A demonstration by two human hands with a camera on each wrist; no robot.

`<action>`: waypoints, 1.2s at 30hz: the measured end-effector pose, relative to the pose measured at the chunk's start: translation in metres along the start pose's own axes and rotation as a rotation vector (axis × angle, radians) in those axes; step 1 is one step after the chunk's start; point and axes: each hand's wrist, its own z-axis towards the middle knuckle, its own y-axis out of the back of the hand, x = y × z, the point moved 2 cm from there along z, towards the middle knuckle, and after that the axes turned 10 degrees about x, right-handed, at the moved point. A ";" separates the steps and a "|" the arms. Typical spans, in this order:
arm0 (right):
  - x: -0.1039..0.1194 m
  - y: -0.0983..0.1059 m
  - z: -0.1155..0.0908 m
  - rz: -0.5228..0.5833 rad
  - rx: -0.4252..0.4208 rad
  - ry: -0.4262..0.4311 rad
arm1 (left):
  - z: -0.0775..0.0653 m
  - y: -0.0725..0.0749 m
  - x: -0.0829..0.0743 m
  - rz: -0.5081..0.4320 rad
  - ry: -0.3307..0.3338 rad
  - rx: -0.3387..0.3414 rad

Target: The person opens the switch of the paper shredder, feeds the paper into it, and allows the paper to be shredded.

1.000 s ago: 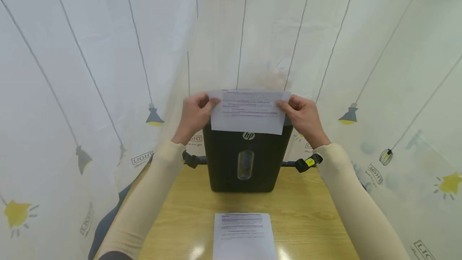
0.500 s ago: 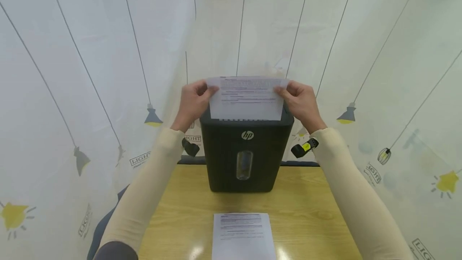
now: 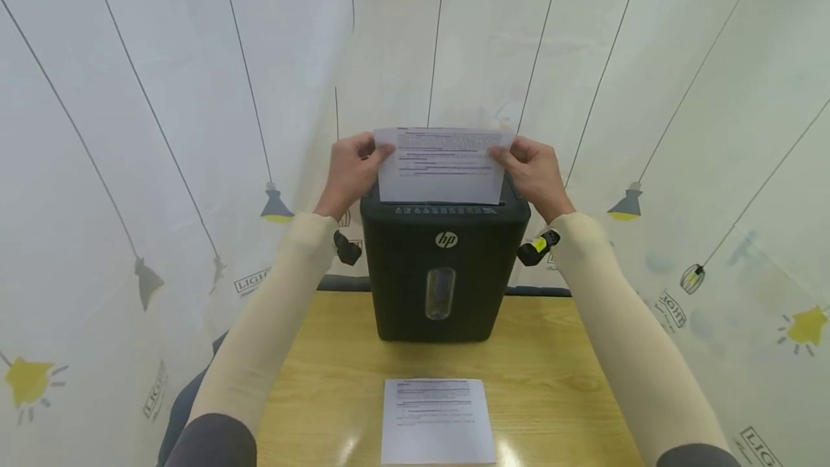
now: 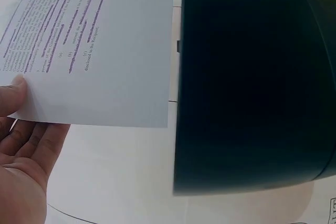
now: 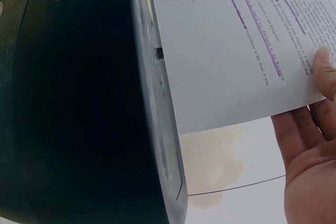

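A printed sheet of paper (image 3: 444, 171) with purple underlined lines is held upright between both hands over a black HP paper shredder (image 3: 402, 272). My left hand (image 3: 353, 168) pinches the sheet's left edge, thumb in front and fingers behind. On the opposite edge my right hand (image 3: 534, 168) pinches it the same way. In the head view the sheet's lower edge sits right at the slot on the shredder's top. The left wrist view shows the paper (image 4: 126, 51) with its bottom edge close to the shredder's top rim.
A stack of printed paper (image 3: 437, 424) lies on the wooden table (image 3: 551, 380) in front of the shredder. Behind stands a pale curtain (image 3: 402, 34) printed with hanging lamps. Cameras are strapped at both wrists.
Both hands have raised the sheet, and its lower edge has gone from overlapping the shredder's front near the logo to the slot on top. The stack stays on the table.
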 end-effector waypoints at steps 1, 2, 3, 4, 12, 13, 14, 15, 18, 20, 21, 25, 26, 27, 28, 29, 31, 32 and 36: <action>-0.001 0.000 0.001 -0.001 -0.002 -0.002 | 0.001 -0.001 0.001 0.002 0.001 0.004; -0.002 0.000 0.002 0.001 -0.002 -0.005 | 0.001 -0.001 0.002 0.000 0.003 0.008; -0.003 0.000 0.003 0.001 -0.002 -0.007 | 0.002 -0.002 0.003 -0.001 0.004 0.013; -0.004 0.000 0.004 0.002 -0.001 -0.012 | 0.002 -0.003 0.004 -0.004 0.005 0.017; -0.015 0.001 0.006 0.010 0.023 -0.042 | 0.003 -0.010 0.008 -0.022 0.035 0.045; -0.016 0.001 0.005 0.014 0.025 -0.044 | 0.003 -0.010 0.009 -0.021 0.034 0.047; -0.017 0.001 0.005 0.018 0.028 -0.046 | 0.004 -0.011 0.009 -0.019 0.034 0.050; -0.017 0.001 0.004 0.018 0.030 -0.048 | 0.004 -0.011 0.010 -0.016 0.036 0.053; -0.019 0.000 0.003 0.026 0.041 -0.053 | 0.003 -0.013 0.012 -0.008 0.045 0.063; -0.021 0.000 0.002 0.027 0.051 -0.056 | 0.003 -0.014 0.014 -0.012 0.054 0.074; -0.022 0.000 0.002 0.026 0.056 -0.056 | 0.003 -0.015 0.015 -0.011 0.058 0.078; -0.025 -0.001 0.001 0.019 0.072 -0.059 | 0.002 -0.017 0.018 -0.011 0.074 0.094; -0.026 -0.001 0.001 0.016 0.076 -0.062 | 0.002 -0.017 0.019 -0.008 0.077 0.098; -0.027 -0.001 0.001 0.010 0.078 -0.065 | 0.001 -0.018 0.020 -0.006 0.079 0.101; -0.028 0.000 0.001 0.004 0.082 -0.067 | 0.001 -0.018 0.021 -0.007 0.083 0.104; -0.030 0.000 0.001 -0.002 0.085 -0.069 | 0.001 -0.018 0.021 -0.006 0.083 0.108; -0.032 0.000 0.002 -0.018 0.088 -0.071 | 0.000 -0.019 0.022 -0.001 0.087 0.117; -0.033 0.000 0.002 -0.026 0.090 -0.070 | -0.001 -0.019 0.022 0.003 0.088 0.122; -0.037 -0.001 0.002 -0.051 0.095 -0.067 | -0.003 -0.019 0.023 0.019 0.092 0.138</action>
